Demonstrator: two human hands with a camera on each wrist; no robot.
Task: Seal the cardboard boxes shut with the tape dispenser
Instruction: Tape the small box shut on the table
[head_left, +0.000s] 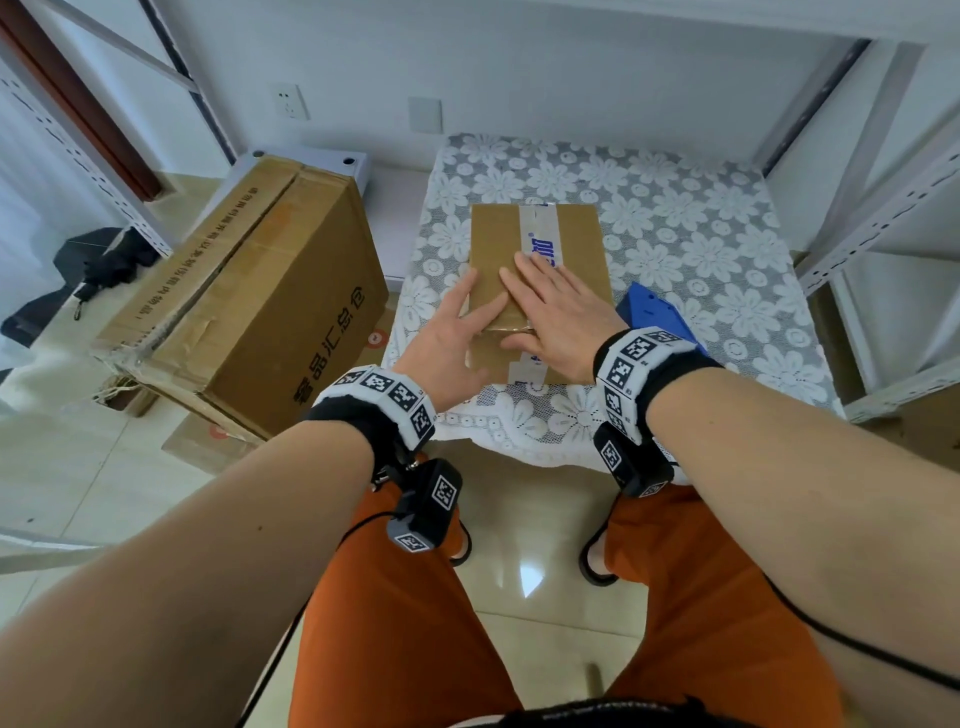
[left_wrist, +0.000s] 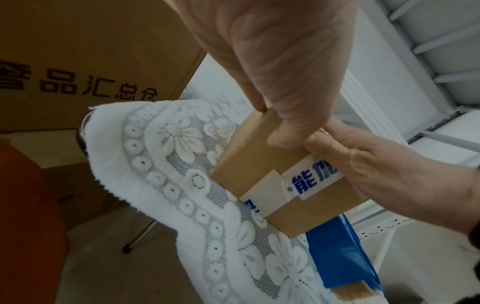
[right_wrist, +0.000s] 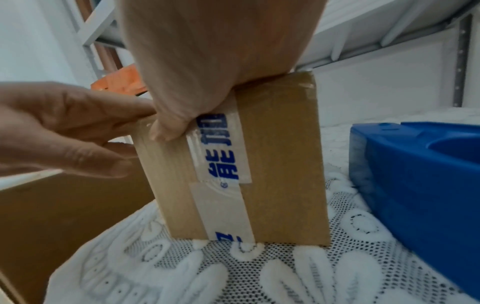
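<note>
A small cardboard box (head_left: 493, 244) lies on the lace-covered table (head_left: 701, 249), with a strip of blue-printed tape (head_left: 537, 228) running along its top and down its near face (right_wrist: 218, 154). My right hand (head_left: 556, 306) lies flat on the box top over the tape, and its thumb touches the near face. My left hand (head_left: 457, 332) rests with straight fingers against the box's left near corner. The blue tape dispenser (head_left: 654, 312) sits on the table just right of the box, partly hidden by my right wrist. Neither hand holds it.
A large printed cardboard carton (head_left: 260, 312) stands on the floor left of the table. White metal shelving (head_left: 883, 218) stands to the right and overhead. The table's near edge (head_left: 519, 441) is in front of my legs.
</note>
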